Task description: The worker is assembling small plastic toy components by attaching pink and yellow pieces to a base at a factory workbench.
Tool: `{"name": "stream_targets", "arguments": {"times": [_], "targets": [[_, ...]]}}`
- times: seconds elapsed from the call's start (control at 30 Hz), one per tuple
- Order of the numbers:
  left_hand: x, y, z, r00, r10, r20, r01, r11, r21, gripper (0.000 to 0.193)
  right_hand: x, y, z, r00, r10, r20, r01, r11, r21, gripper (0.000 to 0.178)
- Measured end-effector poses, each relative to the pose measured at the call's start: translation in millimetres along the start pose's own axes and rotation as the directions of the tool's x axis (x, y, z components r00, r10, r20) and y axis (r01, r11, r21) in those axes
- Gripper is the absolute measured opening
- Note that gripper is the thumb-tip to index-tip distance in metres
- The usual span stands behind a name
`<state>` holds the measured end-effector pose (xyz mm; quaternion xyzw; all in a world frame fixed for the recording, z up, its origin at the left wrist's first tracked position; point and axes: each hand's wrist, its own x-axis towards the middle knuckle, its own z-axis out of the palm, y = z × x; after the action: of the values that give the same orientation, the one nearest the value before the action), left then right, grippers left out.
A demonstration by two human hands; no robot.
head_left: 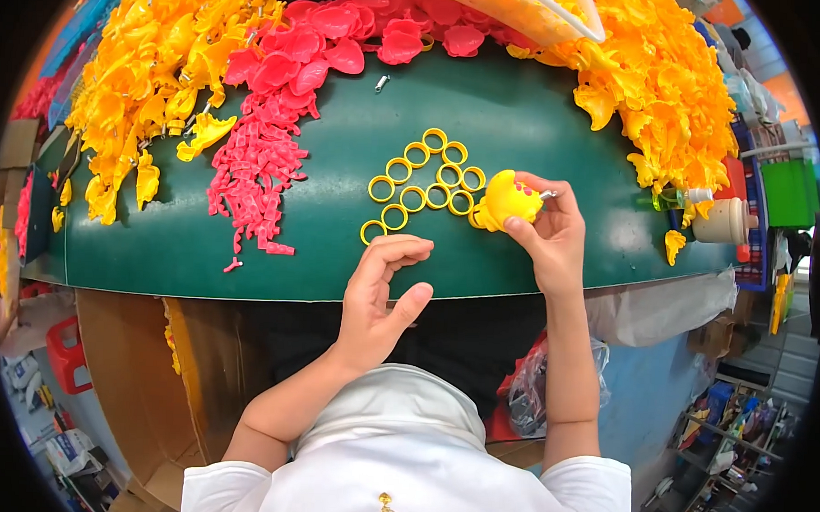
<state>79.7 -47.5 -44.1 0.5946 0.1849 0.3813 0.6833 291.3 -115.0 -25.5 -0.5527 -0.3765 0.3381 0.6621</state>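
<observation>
My right hand [555, 227] grips a rounded yellow plastic toy part [509, 201] between thumb and fingers, just above the green table. A small metal piece [548, 195] sticks out beside its fingertips. Over the table's front edge, my left hand [382, 287] is empty, its thumb apart from its curved fingers. Close to both hands, several yellow rings [413, 198] lie on the table in a loose branching pattern. The nearest ring [373, 232] is just beyond my left fingertips.
Yellow plastic parts are heaped at the left [155, 57] and right [659, 93] of the green table [341, 163]. Pink shell pieces [318, 45] and small pink parts [250, 178] lie between. A cardboard box [135, 364] stands below left; a beige cup [723, 220] sits at right.
</observation>
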Motion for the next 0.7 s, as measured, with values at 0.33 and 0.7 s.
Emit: {"name": "stream_targets", "arguments": {"times": [0.33, 0.7], "targets": [[-3.6, 5.9, -2.6, 0.988, -0.146, 0.042, 0.145, 0.989, 0.013, 0.018, -7.8, -3.8, 22.8, 0.976, -0.184, 0.116, 0.217, 0.853, -0.474, 0.046], [5.2, 18.7, -4.4, 0.998, -0.064, -0.028, 0.065, 0.997, 0.034, 0.036, -12.2, 3.7, 21.5, 0.971, -0.185, 0.149, 0.231, 0.884, -0.407, 0.052]]}}
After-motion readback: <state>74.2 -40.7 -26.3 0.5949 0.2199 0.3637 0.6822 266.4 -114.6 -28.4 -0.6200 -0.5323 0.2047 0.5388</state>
